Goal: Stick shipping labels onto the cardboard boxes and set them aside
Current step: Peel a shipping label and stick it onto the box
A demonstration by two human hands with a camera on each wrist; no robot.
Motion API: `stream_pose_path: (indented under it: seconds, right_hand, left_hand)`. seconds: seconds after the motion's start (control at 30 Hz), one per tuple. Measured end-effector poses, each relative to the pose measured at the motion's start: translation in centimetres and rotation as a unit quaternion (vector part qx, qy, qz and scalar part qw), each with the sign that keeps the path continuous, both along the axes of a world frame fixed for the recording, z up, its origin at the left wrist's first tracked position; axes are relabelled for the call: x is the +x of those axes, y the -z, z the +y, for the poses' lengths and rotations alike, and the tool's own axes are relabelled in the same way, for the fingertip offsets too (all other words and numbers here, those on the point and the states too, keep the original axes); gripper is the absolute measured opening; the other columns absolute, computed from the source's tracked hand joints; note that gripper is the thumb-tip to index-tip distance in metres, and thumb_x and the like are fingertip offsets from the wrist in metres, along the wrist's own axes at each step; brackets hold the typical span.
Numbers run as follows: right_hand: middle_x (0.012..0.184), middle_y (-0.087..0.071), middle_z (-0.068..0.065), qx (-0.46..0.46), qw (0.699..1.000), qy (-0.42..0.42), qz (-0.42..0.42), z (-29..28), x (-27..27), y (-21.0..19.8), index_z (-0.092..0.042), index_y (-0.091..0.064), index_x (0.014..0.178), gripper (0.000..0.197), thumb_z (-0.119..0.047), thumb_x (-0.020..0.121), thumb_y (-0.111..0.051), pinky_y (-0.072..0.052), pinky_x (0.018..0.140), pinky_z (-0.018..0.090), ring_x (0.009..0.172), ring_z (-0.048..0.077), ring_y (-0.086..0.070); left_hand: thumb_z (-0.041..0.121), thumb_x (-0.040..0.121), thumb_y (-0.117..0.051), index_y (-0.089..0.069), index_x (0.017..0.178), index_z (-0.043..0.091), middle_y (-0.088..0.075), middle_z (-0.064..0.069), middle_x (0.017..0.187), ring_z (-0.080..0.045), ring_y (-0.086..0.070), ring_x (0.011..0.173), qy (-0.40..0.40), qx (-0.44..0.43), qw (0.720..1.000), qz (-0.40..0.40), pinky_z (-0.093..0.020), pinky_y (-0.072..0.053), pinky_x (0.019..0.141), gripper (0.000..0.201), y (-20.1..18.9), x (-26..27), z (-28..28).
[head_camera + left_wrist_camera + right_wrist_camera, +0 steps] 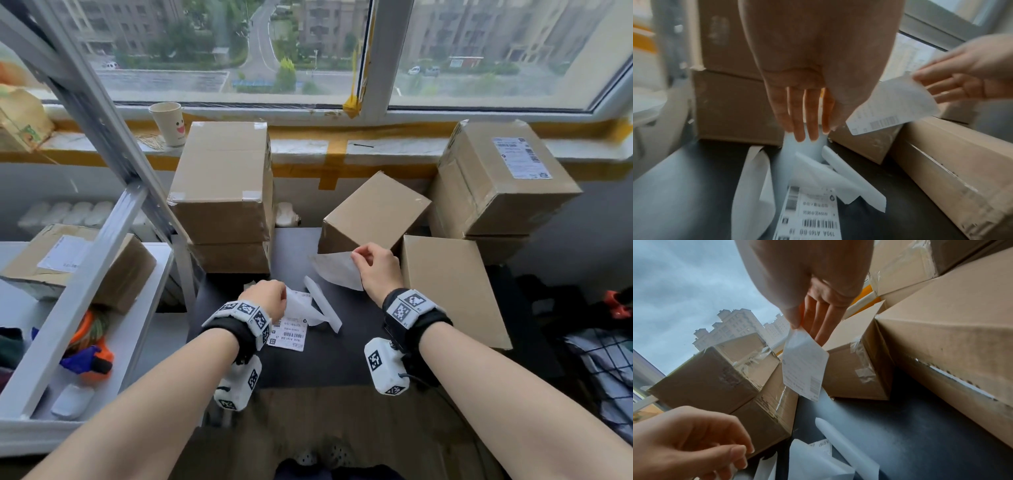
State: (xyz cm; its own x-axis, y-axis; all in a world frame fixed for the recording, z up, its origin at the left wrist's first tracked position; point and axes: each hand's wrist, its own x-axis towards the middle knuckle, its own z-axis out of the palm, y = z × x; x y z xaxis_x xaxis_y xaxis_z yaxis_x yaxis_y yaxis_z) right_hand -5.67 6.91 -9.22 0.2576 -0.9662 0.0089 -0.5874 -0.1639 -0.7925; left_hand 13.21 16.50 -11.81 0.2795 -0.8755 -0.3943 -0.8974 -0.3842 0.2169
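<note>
My right hand [354,255] pinches one corner of a peeled white shipping label [337,272] above the dark table; the right wrist view shows the label [805,363] hanging from thumb and fingers. My left hand [282,301] grips the white backing paper [803,146], which curls down to the table. A printed label sheet [289,337] lies under the left wrist. A plain tilted cardboard box [373,212] stands just behind the right hand, and a flat plain box [452,284] lies to its right.
Two stacked boxes [222,185] stand at the back left. A box bearing a label [503,178] tops a stack at the back right. A metal shelf [85,342] on the left holds another labelled box and a tape dispenser. A paper cup [169,123] sits on the windowsill.
</note>
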Motion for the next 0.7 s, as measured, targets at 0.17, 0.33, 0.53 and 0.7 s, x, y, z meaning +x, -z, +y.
stream_pose_path:
  seconds: [0.17,0.33,0.53,0.7]
  right_hand:
    - [0.094,-0.07,0.009,-0.028,1.0,-0.003,0.006,-0.6,-1.2,-2.1,-0.011,-0.067,0.092,0.016,-0.023,0.092,-0.057,-0.05,0.078,0.031,0.088,0.026,-0.063]
    - [0.096,-0.07,0.009,-0.073,0.997,0.008,0.03,-1.4,-3.2,-4.4,-0.013,-0.066,0.094,0.017,-0.026,0.093,-0.055,-0.046,0.074,0.029,0.088,0.026,-0.062]
    - [0.094,-0.072,0.011,-0.125,0.99,0.035,0.047,-1.8,-6.3,-6.4,-0.013,-0.067,0.095,0.018,-0.027,0.092,-0.056,-0.048,0.072,0.033,0.089,0.032,-0.064]
    - [0.092,-0.072,0.011,-0.208,0.974,0.039,0.076,-1.1,-9.1,-7.2,-0.013,-0.066,0.098,0.018,-0.025,0.093,-0.054,-0.046,0.065,0.031,0.084,0.032,-0.065]
  left_hand:
    - [0.024,0.092,-0.042,-0.062,0.105,0.014,-0.065,-0.009,0.107,-0.032,-0.062,0.097,0.083,-0.012,0.994,-0.064,-0.035,-0.05,0.08,0.026,-3.5,-3.1,-3.1]
    - [0.029,0.093,-0.044,-0.064,0.103,0.016,-0.068,-0.009,0.105,-0.031,-0.063,0.096,0.083,-0.108,0.991,-0.005,-0.037,-0.052,0.084,0.026,-7.7,-6.0,-6.6]
    - [0.031,0.096,-0.041,-0.068,0.093,0.006,-0.069,-0.012,0.097,-0.029,-0.063,0.093,0.054,-0.161,0.982,0.086,-0.031,-0.048,0.081,0.036,-10.7,-9.7,-9.7]
    - [0.029,0.097,-0.045,-0.064,0.073,0.009,-0.067,-0.008,0.079,-0.022,-0.06,0.069,-0.025,-0.143,0.953,0.267,-0.031,-0.052,0.073,0.036,-11.6,-12.3,-12.0]
